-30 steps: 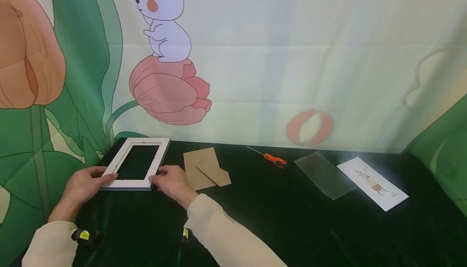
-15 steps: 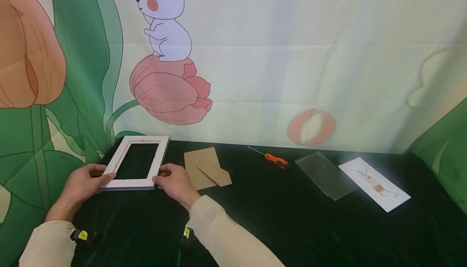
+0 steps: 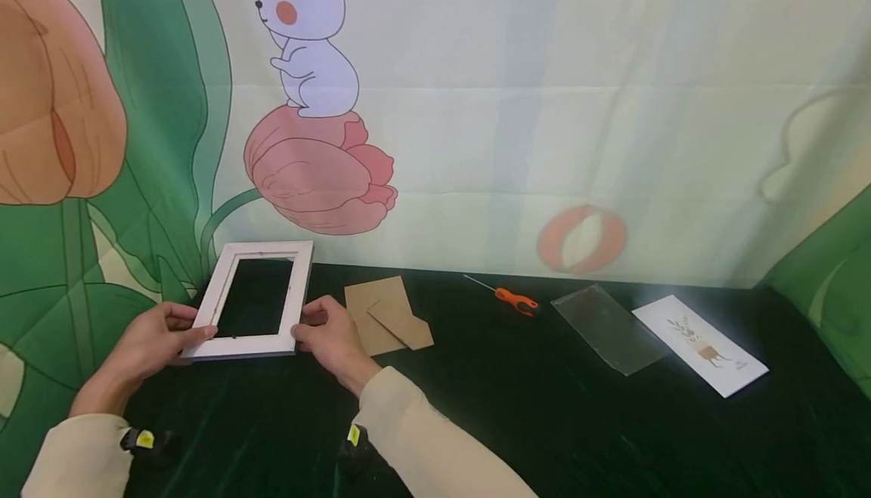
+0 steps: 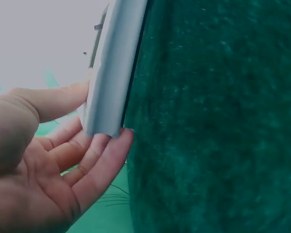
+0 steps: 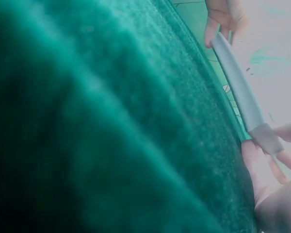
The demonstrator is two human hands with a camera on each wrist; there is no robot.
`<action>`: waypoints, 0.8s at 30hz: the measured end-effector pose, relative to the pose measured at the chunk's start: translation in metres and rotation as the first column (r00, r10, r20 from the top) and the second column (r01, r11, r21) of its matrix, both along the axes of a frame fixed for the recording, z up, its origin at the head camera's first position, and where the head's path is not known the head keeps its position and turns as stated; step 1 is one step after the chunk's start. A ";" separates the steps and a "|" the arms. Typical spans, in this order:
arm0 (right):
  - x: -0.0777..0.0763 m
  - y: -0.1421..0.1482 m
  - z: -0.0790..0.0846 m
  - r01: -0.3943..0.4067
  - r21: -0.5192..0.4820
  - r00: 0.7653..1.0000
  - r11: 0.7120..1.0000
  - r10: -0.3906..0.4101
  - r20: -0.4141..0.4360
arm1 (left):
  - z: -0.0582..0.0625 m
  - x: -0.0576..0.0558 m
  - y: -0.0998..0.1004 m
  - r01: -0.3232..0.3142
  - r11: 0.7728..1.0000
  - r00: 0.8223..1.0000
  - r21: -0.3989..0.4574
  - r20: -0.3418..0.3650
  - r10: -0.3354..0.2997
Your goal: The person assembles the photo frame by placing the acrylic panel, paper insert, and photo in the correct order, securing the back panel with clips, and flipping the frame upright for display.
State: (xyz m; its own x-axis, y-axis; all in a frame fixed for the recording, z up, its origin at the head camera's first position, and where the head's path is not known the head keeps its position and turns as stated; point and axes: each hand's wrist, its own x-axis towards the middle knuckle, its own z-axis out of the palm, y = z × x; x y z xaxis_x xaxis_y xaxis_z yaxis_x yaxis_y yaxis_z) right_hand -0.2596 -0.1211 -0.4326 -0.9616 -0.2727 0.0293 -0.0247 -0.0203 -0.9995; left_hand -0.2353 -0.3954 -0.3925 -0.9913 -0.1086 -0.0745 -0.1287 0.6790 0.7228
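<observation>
A white picture frame (image 3: pixel 255 345) with an open middle is at the left of the dark green cloth in the head view. My left hand (image 3: pixel 151 341) holds its near left corner, thumb on the top face. At the near right corner, my right hand (image 3: pixel 336 339) pinches the frame between thumb and fingers. In the left wrist view, the moulded edge of the frame (image 4: pixel 114 68) lies between the thumb and the fingertips. The right wrist view has the frame's near edge (image 5: pixel 240 87) spanning both hands, with small dark tabs on its upper face.
Right of the frame lie a brown board (image 3: pixel 374 294) and a smaller brown piece (image 3: pixel 401 324) over it. Farther right are an orange-handled screwdriver (image 3: pixel 515 301), a clear sheet (image 3: pixel 605 332) and a white card with a printed drawing (image 3: pixel 701 347). A printed curtain (image 3: pixel 463 143) hangs behind.
The frame's far edge has risen in the head view, and its near right corner has shifted right. Both hands have kept hold of it. The other items stay put.
</observation>
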 end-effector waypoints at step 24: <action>-0.007 0.027 0.022 0.066 -0.128 0.992 0.990 -0.080 -0.102 | 0.045 0.011 0.028 0.167 0.985 0.976 -0.041 -0.133 -0.171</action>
State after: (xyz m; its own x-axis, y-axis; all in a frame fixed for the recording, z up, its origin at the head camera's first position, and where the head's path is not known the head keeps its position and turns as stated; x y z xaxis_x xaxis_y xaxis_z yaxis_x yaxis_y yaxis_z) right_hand -0.2669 -0.0944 -0.4102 -0.9684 -0.1897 0.1621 -0.1372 -0.1380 -0.9809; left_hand -0.2240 -0.3673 -0.3476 -0.9962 0.0611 0.0624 0.0873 0.7037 0.7051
